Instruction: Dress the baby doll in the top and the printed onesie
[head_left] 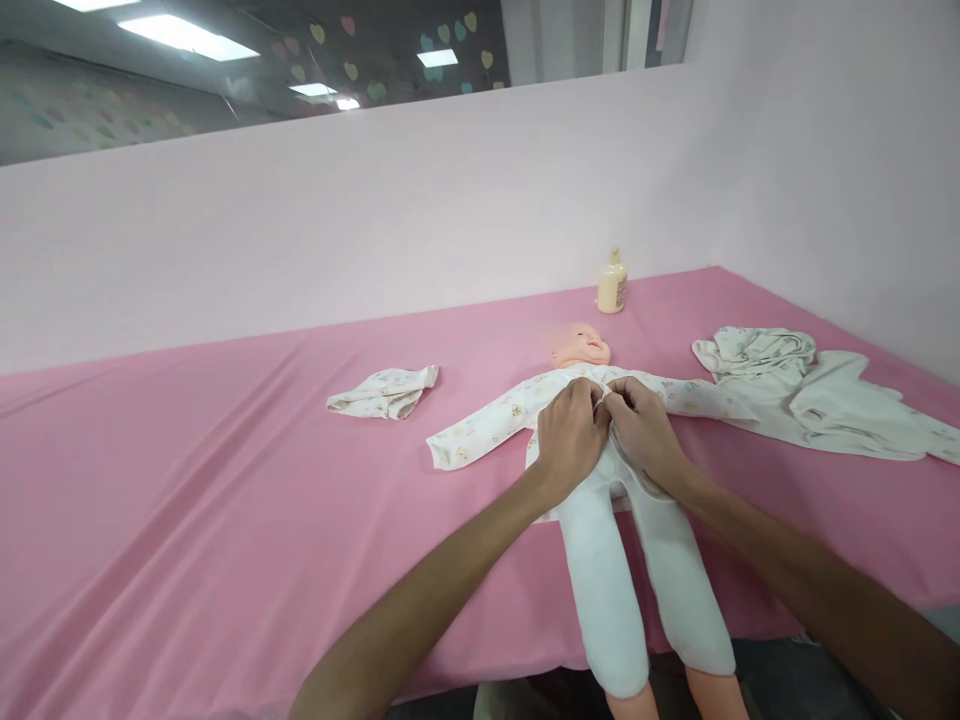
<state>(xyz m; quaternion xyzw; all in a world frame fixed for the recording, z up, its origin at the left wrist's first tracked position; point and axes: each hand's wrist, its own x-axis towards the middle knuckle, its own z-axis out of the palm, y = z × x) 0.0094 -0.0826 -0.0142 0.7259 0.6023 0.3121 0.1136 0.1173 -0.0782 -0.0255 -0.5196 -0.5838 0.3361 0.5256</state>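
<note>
A baby doll (589, 347) lies on its back, head away from me and lower legs past the table's near edge. It has on a white patterned baby shirt (487, 428), sleeves spread to both sides, and white pants (604, 580). My left hand (571, 430) is closed in a pinch on the shirt's front at the chest. Right beside it, my right hand (646, 432) pinches the same front from the other side. The bit of cloth between my fingertips is mostly hidden.
Pink cloth (225, 520) covers the table. A small patterned piece like a baby cap (386, 393) lies left of the doll. Behind its head stands a cream pump bottle (612, 288). Crumpled white baby clothes (847, 400) lie at the right, touching the sleeve. White walls (375, 220) border the table.
</note>
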